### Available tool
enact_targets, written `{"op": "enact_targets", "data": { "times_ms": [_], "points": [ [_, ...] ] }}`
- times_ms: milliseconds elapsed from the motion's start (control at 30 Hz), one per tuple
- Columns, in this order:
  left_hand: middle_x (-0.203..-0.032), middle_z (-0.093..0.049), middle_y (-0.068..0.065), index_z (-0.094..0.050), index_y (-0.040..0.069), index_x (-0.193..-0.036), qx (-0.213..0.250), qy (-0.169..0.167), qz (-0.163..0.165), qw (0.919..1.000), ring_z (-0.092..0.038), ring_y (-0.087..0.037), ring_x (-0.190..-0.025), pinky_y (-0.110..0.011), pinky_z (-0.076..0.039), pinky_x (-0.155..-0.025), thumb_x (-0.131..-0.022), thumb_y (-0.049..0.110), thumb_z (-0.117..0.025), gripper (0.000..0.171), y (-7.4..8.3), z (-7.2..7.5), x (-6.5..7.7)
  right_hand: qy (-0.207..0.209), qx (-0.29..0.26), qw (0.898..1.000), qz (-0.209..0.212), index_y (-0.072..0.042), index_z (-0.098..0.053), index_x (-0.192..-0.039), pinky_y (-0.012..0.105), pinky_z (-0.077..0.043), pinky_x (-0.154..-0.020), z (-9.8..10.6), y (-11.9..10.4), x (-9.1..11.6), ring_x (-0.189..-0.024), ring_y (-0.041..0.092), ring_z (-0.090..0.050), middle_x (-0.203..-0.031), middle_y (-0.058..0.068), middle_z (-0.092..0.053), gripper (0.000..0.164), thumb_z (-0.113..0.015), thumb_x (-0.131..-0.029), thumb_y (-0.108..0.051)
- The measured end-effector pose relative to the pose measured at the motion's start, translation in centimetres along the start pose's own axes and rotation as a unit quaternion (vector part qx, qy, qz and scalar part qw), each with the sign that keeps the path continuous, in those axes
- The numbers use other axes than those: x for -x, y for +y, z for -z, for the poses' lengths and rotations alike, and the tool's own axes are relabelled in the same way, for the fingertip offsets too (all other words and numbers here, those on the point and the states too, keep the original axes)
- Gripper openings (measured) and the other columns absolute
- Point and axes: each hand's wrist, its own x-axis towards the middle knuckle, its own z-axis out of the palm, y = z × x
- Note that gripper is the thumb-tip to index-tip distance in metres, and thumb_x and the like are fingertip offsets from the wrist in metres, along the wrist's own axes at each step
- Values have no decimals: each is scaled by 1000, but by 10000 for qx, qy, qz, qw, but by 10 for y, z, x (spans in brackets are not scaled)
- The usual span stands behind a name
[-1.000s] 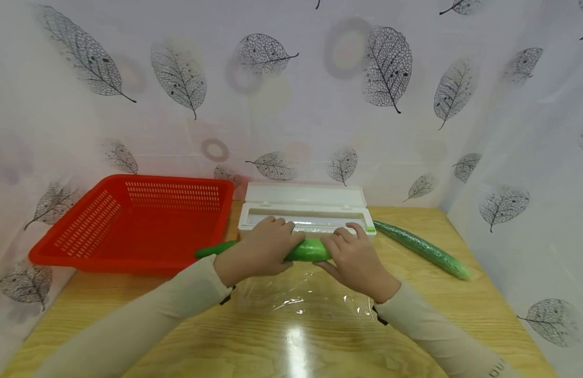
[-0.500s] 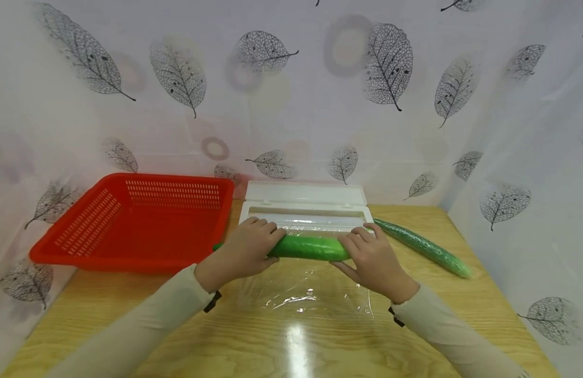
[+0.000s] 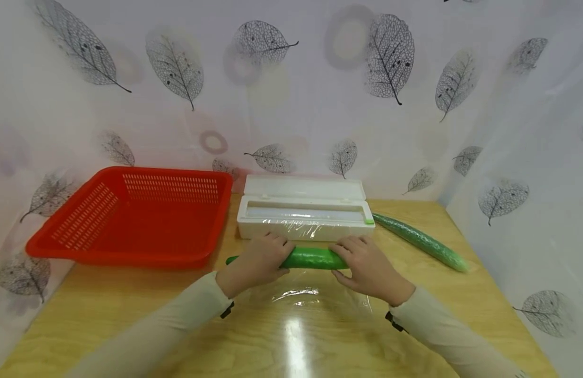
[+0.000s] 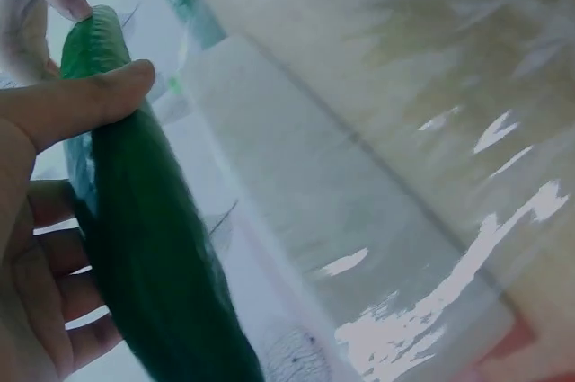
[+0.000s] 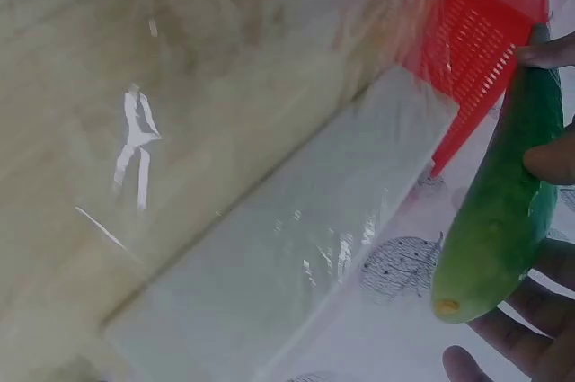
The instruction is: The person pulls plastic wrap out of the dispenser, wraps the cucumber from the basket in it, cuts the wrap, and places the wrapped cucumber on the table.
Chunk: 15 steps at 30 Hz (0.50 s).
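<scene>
A green cucumber lies crosswise between both hands, over clear plastic wrap drawn out toward me. My left hand grips it left of its middle, thumb on the near side; its darker tip pokes out past that hand. At the other end, my right hand holds the paler end between thumb and fingers, as the right wrist view confirms with the cucumber's blunt end. Just behind stands a white wrap dispenser with its lid up and a roll inside. The wrap comes over its front wall.
To the left stands a red plastic basket with slotted sides. Another cucumber, shiny as if wrapped in film, lies on the wooden table to the right of the dispenser. A leaf-printed curtain hangs behind and at both sides.
The cucumber and both hands have moved back from the dispenser toward me, uncovering its front wall. My hands first spread apart along the cucumber, then came closer together again.
</scene>
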Motion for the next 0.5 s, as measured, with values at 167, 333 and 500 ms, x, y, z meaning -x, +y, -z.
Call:
{"op": "enact_targets", "data": {
  "times_ms": [167,333,500],
  "points": [
    [-96,-66,-3,-58,10,-106,422,-87,12,9991,-62,-17,-84,-32,-52,-74,-75,36,-77,45,0,-14,6,-58,-115,9999,-49,-6,-66,-102,35,-50,-73,-12,-3,8,-82,18,-62,-93,5,-65,46,-79,-66,-32],
    [-93,-63,-2,-58,11,-107,1072,-359,55,9936,-57,-13,-77,-28,-49,-66,-76,30,-77,40,-4,-27,18,-235,-119,9996,-60,-8,-67,-102,33,-48,-69,-25,-8,19,-77,15,-59,-90,3,-63,45,-79,-67,-34],
    [-101,-64,-1,-59,12,-111,1303,-569,-268,9895,-58,-13,-87,-30,-50,-77,-76,31,-76,43,-6,-39,28,-465,-123,9988,-18,-9,-67,-102,34,-48,-71,-33,-13,29,-79,15,-59,-91,3,-63,46,-79,-68,-37]
  ]
}}
